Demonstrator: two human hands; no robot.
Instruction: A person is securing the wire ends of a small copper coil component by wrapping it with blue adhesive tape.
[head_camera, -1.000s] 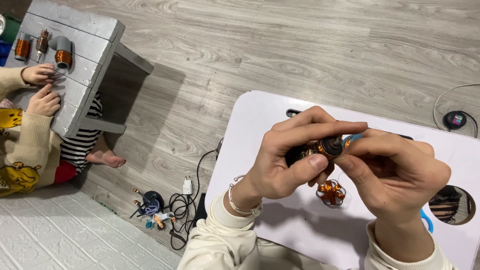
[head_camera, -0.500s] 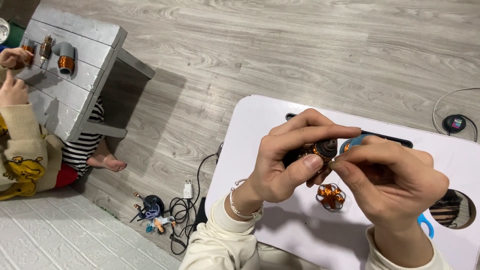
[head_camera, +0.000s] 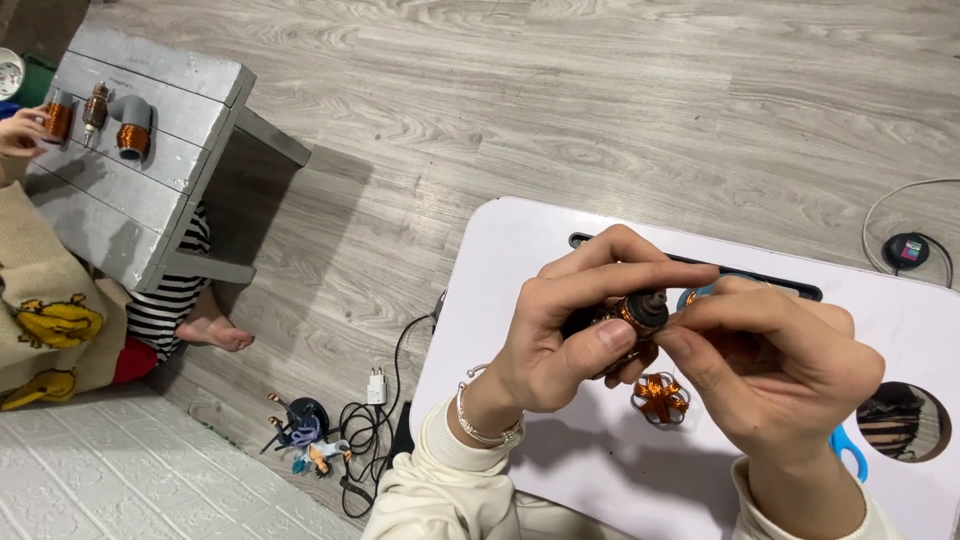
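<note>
Since the earlier frames, the other person's hand (head_camera: 22, 130) at the far left has been drawn from the flat of the grey wooden stool (head_camera: 120, 180) up to the copper-wound coil (head_camera: 57, 120) at its far edge, while the wearer's two hands have hardly shifted above the white surface (head_camera: 520, 260).

At the left, two more copper-wound parts (head_camera: 132, 138) are seen on the stool, and a striped garment and a bare foot (head_camera: 215, 335) are seen beneath it. On the wooden floor between stool and white surface, a tangle of black cable with a white plug (head_camera: 376, 385) is seen beside a small heap of coloured bits.

Further right, the left hand (head_camera: 560, 335) is closed around a small motor armature (head_camera: 630, 318), a dark body wound with copper wire; it is clamped between thumb and fingers and held just above the surface. The right hand (head_camera: 770, 375) is brought against it, thumb and forefinger pinched at its round end; whether a wire end is caught between them cannot be told. A second copper-wound rotor (head_camera: 660, 397) lies on the surface just below the hands. A blue loop (head_camera: 850, 452) is seen partly under the right wrist, with a round cup hole (head_camera: 905, 422) to its right.

The step in hand is judged to be fine work on the armature's end or winding. A steady left grip and a small, precise pinch or turn from the right fingers are called for next.
</note>
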